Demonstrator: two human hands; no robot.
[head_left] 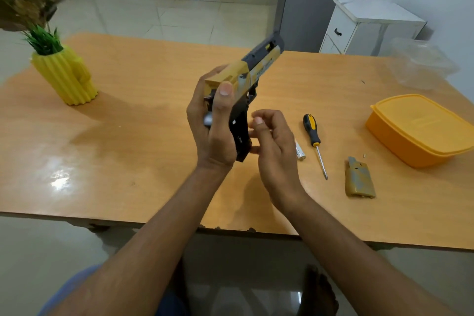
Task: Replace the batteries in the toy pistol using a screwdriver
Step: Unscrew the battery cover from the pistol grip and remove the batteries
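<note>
open tabletop (143,115) left of hands, screwdriver (314,140), batteries (300,152), orange box (420,131) crowding right

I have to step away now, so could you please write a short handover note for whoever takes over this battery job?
Left hand: holds the pistol off the table, muzzle away, grip down.
Right hand: at the grip, fingers curled; I cannot tell whether it holds anything.
On the table, right of the hands: a battery, the screwdriver, the grip cover, and a tiny pale bit that may be the screw, near the orange box.
Done: cover is off.
Left: check the batteries are seated, refit the cover, drive in the screw.
</note>
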